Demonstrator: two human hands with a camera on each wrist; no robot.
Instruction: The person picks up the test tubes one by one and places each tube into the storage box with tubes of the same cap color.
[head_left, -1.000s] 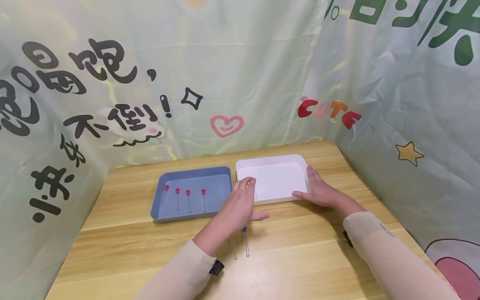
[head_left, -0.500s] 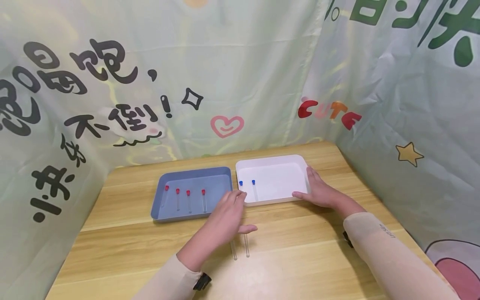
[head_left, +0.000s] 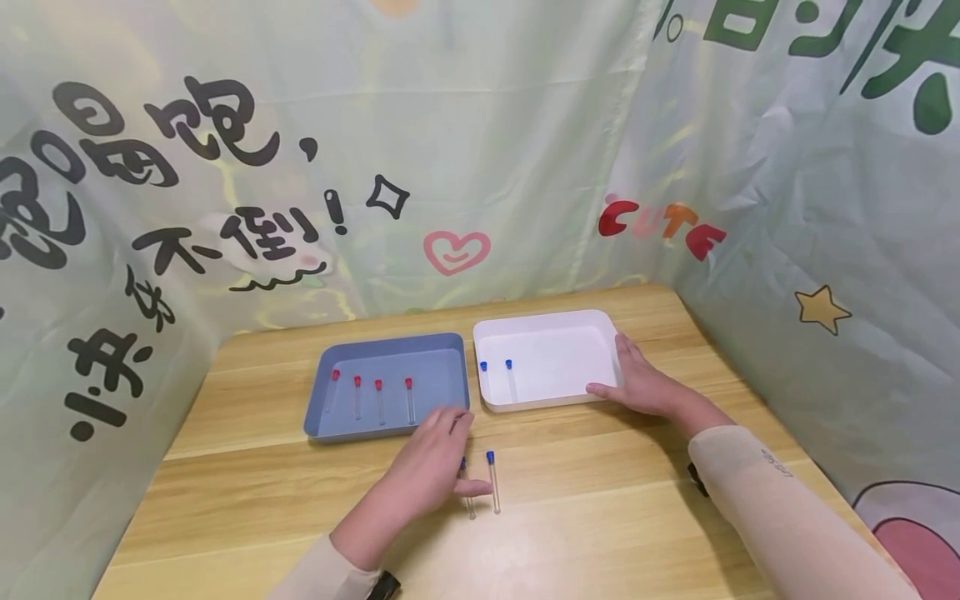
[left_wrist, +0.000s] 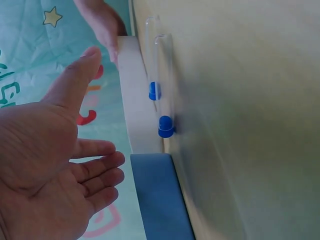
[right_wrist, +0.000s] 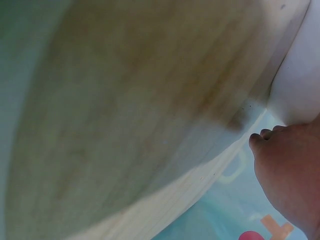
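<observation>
Two clear tubes with blue caps lie on the table, a right one (head_left: 493, 482) and a left one (head_left: 470, 503). My left hand (head_left: 427, 467) hovers by them, thumb out and fingers extended, holding nothing; it partly covers the left tube in the head view. The left wrist view shows its palm (left_wrist: 45, 175) apart from the blue caps (left_wrist: 165, 127). My right hand (head_left: 648, 382) rests on the right front corner of the white tray (head_left: 555, 402), thumb at the front rim and fingers along the right side. Inside that tray, two blue-capped tubes (head_left: 509, 367) lie at the left.
Left of the white tray stands a blue-grey tray (head_left: 348, 435) with several red-capped tubes (head_left: 378, 386) in it. A printed curtain (head_left: 525, 167) encloses the back and sides of the wooden table (head_left: 600, 517).
My left hand has drawn back from the white tray, moving left and toward me, which uncovers the blue-capped tubes in that tray and on the table. The right hand stays on the tray.
</observation>
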